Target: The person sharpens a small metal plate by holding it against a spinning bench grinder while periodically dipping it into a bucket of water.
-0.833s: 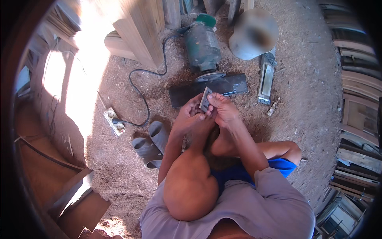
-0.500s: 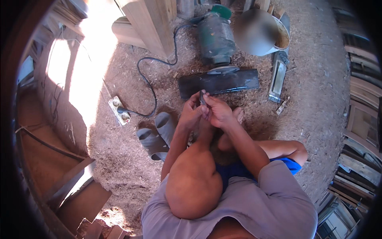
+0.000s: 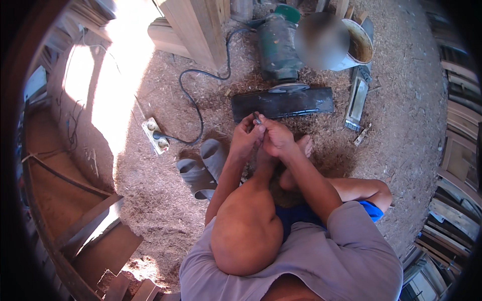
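Observation:
Both of my hands meet over my bare foot, close to the near edge of a wet black board [image 3: 281, 104]. A small dark metal piece [image 3: 257, 118] pokes up between the fingertips; its kind is too small to make out. My left hand [image 3: 246, 138] is closed, its fingers pinching the piece from the left. From the right, my right hand [image 3: 277, 136] grips it with thumb and fingers. Beyond the board a green electric motor [image 3: 278, 47] lies on the ground, and its grey grinding disc [image 3: 289, 88] stands over the board's far edge.
A white bucket [image 3: 359, 45] stands right of the motor, with a long metal tool [image 3: 357, 98] below it. The black cable [image 3: 201, 108] curves to a white power strip [image 3: 154, 135]. Grey slippers [image 3: 198, 173] lie left of my leg. Timber [image 3: 193, 32] rises at the back.
The whole view has shifted slightly, so the scene sits a little further right. My fingers have moved slightly around the small dark piece, which both hands still hold.

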`<state>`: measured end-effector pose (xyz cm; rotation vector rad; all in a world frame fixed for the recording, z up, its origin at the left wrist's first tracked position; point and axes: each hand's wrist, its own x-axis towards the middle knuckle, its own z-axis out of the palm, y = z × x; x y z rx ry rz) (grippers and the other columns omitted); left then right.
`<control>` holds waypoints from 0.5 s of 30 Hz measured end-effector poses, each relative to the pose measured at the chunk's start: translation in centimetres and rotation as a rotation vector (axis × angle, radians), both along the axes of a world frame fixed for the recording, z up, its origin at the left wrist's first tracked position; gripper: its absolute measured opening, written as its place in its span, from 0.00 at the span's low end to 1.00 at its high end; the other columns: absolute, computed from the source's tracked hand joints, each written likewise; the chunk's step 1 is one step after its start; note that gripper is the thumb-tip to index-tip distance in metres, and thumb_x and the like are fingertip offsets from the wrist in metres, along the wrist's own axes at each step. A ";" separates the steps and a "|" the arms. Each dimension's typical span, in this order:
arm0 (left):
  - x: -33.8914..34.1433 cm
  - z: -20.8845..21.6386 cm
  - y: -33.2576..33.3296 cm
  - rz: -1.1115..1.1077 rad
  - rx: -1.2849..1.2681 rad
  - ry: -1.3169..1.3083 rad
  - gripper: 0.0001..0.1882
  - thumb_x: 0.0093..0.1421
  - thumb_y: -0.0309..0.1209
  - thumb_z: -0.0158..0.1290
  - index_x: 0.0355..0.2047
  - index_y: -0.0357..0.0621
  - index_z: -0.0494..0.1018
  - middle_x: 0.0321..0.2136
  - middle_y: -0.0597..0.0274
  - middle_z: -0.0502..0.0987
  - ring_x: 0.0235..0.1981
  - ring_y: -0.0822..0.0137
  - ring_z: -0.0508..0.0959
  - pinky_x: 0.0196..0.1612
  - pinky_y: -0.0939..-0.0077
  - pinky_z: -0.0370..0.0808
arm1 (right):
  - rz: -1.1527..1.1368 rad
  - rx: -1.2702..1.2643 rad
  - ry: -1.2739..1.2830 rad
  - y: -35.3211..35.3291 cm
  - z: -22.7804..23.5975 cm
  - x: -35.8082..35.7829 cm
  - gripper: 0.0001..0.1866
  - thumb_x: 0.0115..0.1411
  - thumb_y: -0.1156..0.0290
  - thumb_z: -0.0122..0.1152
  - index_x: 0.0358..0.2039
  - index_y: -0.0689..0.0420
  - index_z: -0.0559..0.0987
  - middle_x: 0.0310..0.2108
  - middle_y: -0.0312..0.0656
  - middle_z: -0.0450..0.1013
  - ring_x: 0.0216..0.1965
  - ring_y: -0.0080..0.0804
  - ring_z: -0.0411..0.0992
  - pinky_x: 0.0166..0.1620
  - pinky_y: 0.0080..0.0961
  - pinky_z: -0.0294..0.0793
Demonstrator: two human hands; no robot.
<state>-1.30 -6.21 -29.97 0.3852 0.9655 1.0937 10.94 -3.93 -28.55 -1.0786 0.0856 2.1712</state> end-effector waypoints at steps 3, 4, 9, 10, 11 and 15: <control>0.0 -0.1 0.0 0.007 0.005 0.020 0.25 0.55 0.29 0.61 0.52 0.41 0.67 0.33 0.71 0.73 0.26 0.82 0.71 0.26 0.89 0.69 | 0.000 -0.008 0.002 0.0 0.2 0.1 0.14 0.64 0.57 0.54 0.45 0.50 0.74 0.31 0.29 0.71 0.32 0.22 0.68 0.35 0.26 0.66; 0.0 -0.1 0.0 0.002 0.007 0.024 0.25 0.54 0.29 0.61 0.52 0.41 0.67 0.33 0.71 0.73 0.26 0.82 0.71 0.26 0.89 0.68 | 0.014 0.008 0.023 0.0 0.0 0.2 0.14 0.63 0.56 0.55 0.44 0.50 0.75 0.31 0.28 0.71 0.32 0.22 0.68 0.35 0.26 0.66; 0.1 -0.2 -0.1 -0.015 -0.002 0.022 0.26 0.54 0.30 0.62 0.52 0.41 0.67 0.33 0.71 0.73 0.26 0.82 0.70 0.26 0.88 0.68 | 0.024 0.001 0.022 -0.1 0.0 0.2 0.10 0.64 0.57 0.53 0.41 0.45 0.76 0.29 0.25 0.70 0.27 0.18 0.65 0.30 0.20 0.68; 0.1 -0.1 -0.1 -0.012 0.003 0.035 0.26 0.54 0.31 0.62 0.52 0.41 0.67 0.33 0.71 0.73 0.26 0.82 0.70 0.25 0.88 0.67 | 0.014 -0.015 0.011 -0.1 0.2 0.1 0.10 0.64 0.57 0.53 0.41 0.45 0.76 0.29 0.25 0.70 0.27 0.18 0.65 0.30 0.20 0.67; 0.1 -0.1 -0.1 -0.012 0.002 0.035 0.26 0.54 0.31 0.62 0.52 0.41 0.67 0.33 0.71 0.73 0.26 0.82 0.70 0.25 0.88 0.67 | 0.005 -0.030 0.000 -0.1 0.4 0.1 0.10 0.64 0.57 0.53 0.41 0.45 0.77 0.29 0.25 0.70 0.27 0.18 0.65 0.30 0.20 0.67; 0.2 0.0 -0.2 0.001 0.002 0.045 0.26 0.54 0.31 0.62 0.52 0.41 0.67 0.33 0.71 0.73 0.26 0.82 0.70 0.25 0.88 0.68 | -0.007 -0.037 -0.006 -0.1 0.5 0.0 0.10 0.64 0.57 0.53 0.41 0.44 0.76 0.28 0.25 0.69 0.27 0.18 0.65 0.30 0.21 0.67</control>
